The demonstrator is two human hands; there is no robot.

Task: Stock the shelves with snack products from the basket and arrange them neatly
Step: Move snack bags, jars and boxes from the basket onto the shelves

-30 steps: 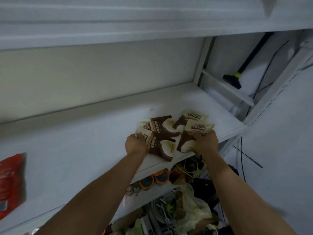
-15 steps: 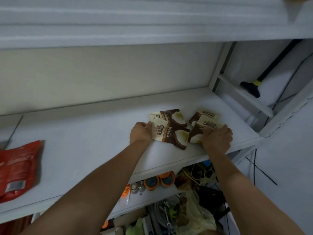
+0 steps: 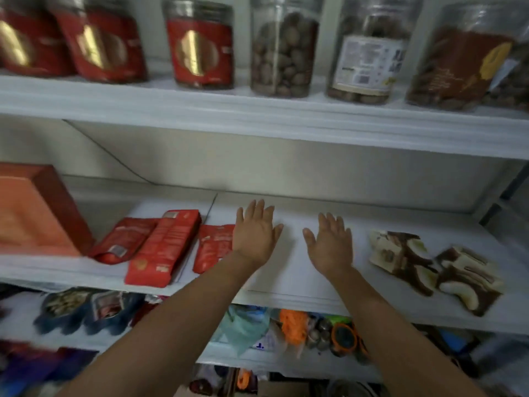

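Brown-and-cream snack packets (image 3: 406, 259) no longer gripped; left hand (image 3: 254, 233) and right hand (image 3: 330, 245) both spread flat, empty.

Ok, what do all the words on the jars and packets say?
Nothing here can be read; all the print is blurred.
Jar with the white label: rows of small print, too blurred.
Red jar: a gold mark, with no letters that can be made out.
Red packets: print too blurred.
Brown and cream packets: print too blurred.
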